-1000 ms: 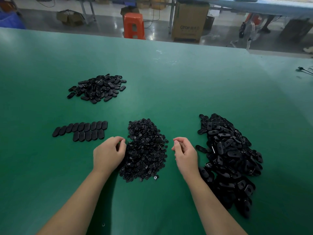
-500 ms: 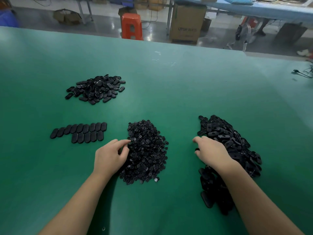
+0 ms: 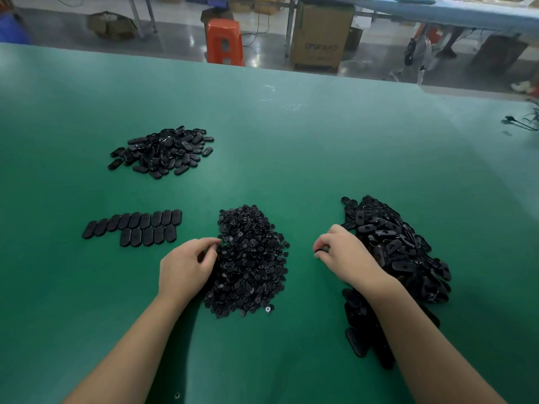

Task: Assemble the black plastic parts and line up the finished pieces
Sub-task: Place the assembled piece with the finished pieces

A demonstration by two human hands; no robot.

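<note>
A heap of small round black parts lies in the middle of the green table. My left hand rests at its left edge, fingers pinching into the heap. A bigger heap of oval black shells lies to the right. My right hand sits at that heap's left edge, fingers curled on a black oval shell. Two rows of finished oval pieces are lined up at the left. Another loose pile of oval pieces lies farther back left.
Beyond the table's far edge stand an orange stool and a cardboard box on the floor. A black cable lies at the table's right edge.
My right hand went right to the oval-shell heap, then drew back a little to the left with a shell in its fingers. My left hand opened slightly and pushed into the small-parts heap.
</note>
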